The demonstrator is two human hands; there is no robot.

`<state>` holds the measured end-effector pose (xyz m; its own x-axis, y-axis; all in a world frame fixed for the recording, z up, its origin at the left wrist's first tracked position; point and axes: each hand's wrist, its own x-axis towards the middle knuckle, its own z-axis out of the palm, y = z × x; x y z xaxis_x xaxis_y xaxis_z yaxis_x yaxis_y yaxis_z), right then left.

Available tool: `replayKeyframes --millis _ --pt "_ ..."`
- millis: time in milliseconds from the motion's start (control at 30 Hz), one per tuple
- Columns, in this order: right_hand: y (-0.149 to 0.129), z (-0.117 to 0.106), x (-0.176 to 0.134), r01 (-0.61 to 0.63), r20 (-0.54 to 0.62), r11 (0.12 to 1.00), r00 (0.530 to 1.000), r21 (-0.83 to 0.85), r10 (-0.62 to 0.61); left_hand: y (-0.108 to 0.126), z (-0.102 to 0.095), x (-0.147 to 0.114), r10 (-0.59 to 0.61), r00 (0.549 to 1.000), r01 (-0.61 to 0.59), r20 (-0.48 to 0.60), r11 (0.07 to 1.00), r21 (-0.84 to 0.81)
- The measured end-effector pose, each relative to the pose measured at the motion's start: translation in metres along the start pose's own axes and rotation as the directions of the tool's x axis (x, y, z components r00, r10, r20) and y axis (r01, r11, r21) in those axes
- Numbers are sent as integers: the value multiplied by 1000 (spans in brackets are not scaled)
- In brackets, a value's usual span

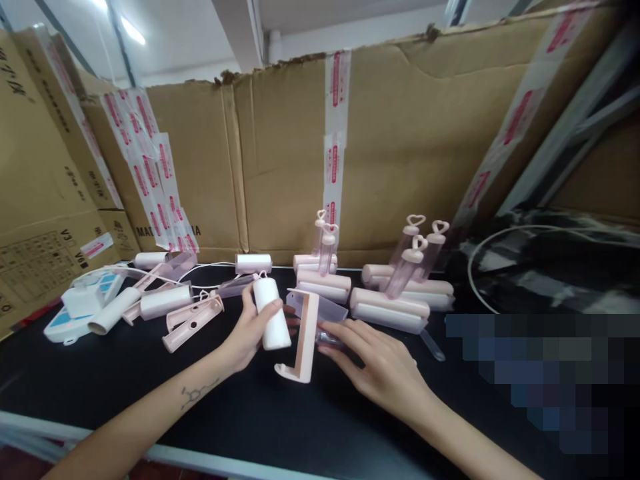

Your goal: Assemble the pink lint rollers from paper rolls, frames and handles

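My left hand (pixel 245 333) is closed around a white lint roll (pixel 273 317), which it keeps nearly upright above the black table. To its right, my right hand (pixel 377 357) grips a pink lint roller frame (pixel 307 340) by its clear handle, thumb below and fingers over it. The frame has an open channel facing the roll; the two are close together but apart. Behind the frame lies a translucent purple cover (pixel 325 308). A heart-shaped loop (pixel 260 275) shows just behind the top of the roll; what it belongs to is partly hidden.
Several pink lint rollers (pixel 390 307) with heart-topped handles stand at back centre and right. Loose white rolls (pixel 165 302), pink frame parts (pixel 193 325) and a white power strip (pixel 83 310) with a cable lie left. Cardboard walls (pixel 280 167) rise behind the black table (pixel 240 413).
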<state>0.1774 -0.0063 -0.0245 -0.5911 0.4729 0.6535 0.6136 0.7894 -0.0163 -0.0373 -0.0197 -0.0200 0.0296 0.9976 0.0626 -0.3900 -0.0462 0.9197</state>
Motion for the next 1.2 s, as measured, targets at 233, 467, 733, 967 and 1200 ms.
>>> replayKeyframes --millis 233,467,733,967,1200 --pt "-4 2 -3 11 -71 992 997 -123 -20 -10 8 -14 -31 993 18 117 994 111" --pt "-9 3 -2 -18 -125 988 992 -150 -1 -5 14 -19 -80 991 82 110 997 -15" --pt "-11 5 -2 -58 -63 998 996 -17 57 -6 17 -25 39 989 -52 145 995 89" --pt "-13 -33 30 -180 261 954 958 241 115 16 7 -20 -267 945 231 189 954 193" --pt "-3 -46 102 -101 719 989 695 109 -8 15 4 -22 -444 818 374 365 893 249"
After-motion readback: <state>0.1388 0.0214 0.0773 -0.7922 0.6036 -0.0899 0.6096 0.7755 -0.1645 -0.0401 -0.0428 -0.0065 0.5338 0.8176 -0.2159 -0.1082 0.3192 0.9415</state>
